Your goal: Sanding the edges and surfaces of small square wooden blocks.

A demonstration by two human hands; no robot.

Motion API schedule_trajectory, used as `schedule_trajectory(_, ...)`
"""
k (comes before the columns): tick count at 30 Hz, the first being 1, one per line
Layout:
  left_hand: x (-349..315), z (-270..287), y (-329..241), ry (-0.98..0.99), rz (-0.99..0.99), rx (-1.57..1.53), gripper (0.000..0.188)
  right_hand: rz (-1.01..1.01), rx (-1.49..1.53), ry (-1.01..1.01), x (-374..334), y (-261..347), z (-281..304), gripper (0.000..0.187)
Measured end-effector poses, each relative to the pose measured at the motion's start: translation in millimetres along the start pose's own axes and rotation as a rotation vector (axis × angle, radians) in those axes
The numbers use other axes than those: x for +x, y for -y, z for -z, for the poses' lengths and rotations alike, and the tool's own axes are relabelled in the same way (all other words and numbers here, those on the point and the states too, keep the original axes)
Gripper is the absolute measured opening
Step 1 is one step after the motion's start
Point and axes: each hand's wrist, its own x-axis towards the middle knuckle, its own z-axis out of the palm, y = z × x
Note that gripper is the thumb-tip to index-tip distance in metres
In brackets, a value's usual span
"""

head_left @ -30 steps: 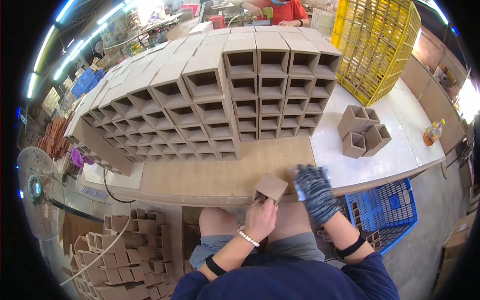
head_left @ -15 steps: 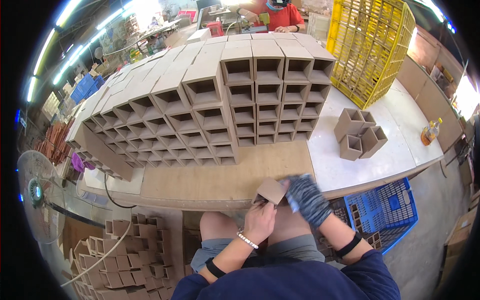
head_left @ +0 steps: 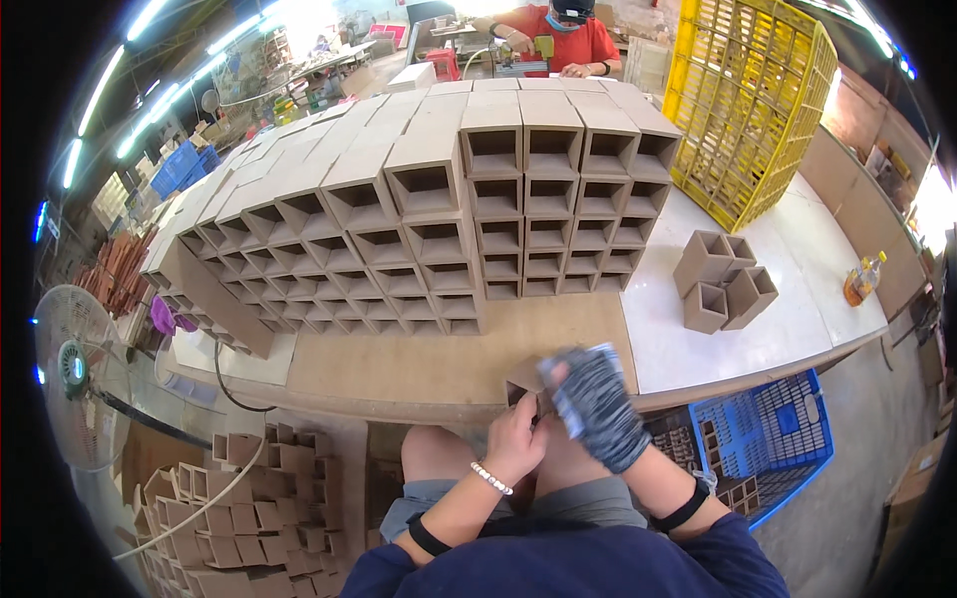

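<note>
We see a brown square box tube point(head_left: 525, 379) at the table's near edge, partly covered by both hands. The bare left hand point(head_left: 515, 439) is closed around its near end, thumb and fingers pinching the wall. Over its right side, the gloved right hand point(head_left: 601, 411) curls around a pale-blue sheet point(head_left: 565, 411); blur keeps us from telling how tightly. Beneath them we see a tan board point(head_left: 399, 364), and behind it a tall stack of open-ended boxes point(head_left: 429, 149). To the right, four loose boxes point(head_left: 706, 309) stand clustered on a white tabletop point(head_left: 678, 354), near a yellow plastic crate point(head_left: 753, 110). Below the table's right side sits a blue crate point(head_left: 809, 470) holding more boxes. Beyond the stack we see a co-worker in red point(head_left: 594, 42).
</note>
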Motion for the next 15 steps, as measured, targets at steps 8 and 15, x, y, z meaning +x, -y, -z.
schedule_trajectory(8, 8, 3, 5, 0.018, 0.032, -0.154, 0.035, -0.109, -0.209, -0.035, -4, -34, -24, 0.033)
schedule_trajectory(15, 1, 5, -3, -0.017, -0.043, -0.129, 0.026, -0.489, -0.32, 0.363, -20, -64, -35, 0.04)
